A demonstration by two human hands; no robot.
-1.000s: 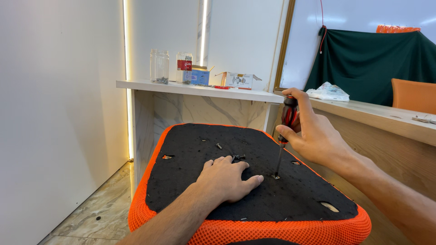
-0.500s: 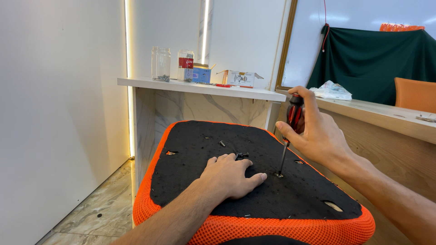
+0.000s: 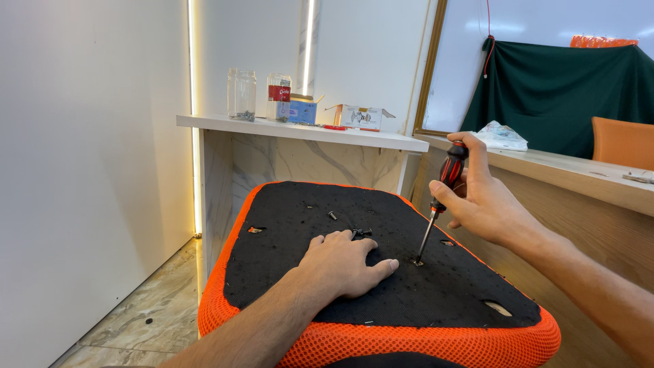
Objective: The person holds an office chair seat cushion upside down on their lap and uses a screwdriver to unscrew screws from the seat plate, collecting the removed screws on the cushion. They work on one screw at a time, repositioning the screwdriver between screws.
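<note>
Right hand: the right hand [image 3: 487, 201] is closed around the red-and-black handle of a slim metal-shafted screwdriver [image 3: 439, 197], fingers wrapped tight on the grip; the shaft slants down and left, its tip seated in a screw hole [image 3: 417, 261] in the panel
Left hand: the left hand [image 3: 344, 262] lies palm down on the panel, fingers spread and holding nothing; the thumb points toward the screwdriver tip, just beside it
Seat: an upturned chair seat with a black fabric-covered underside panel [image 3: 381, 272] and an orange mesh rim [image 3: 422, 344]; it fills the lower middle of the head view, in front of the person
Loose hardware: a few small dark screws [image 3: 361, 232] lie on the panel just beyond the left fingers; one more [image 3: 332, 215] lies farther back
Change: against the pictures of a second and half a second ago, both hands sit in nearly the same place and the tip is in the same hole; only the view has shifted slightly; so the driving at this one hole seems to be going on, not finished
Behind: a white marble-patterned surface [image 3: 300, 131] carries clear glass jars [image 3: 242, 94] and a small cardboard box [image 3: 360, 116]; a dark green cloth [image 3: 558, 88] hangs at the right
</note>
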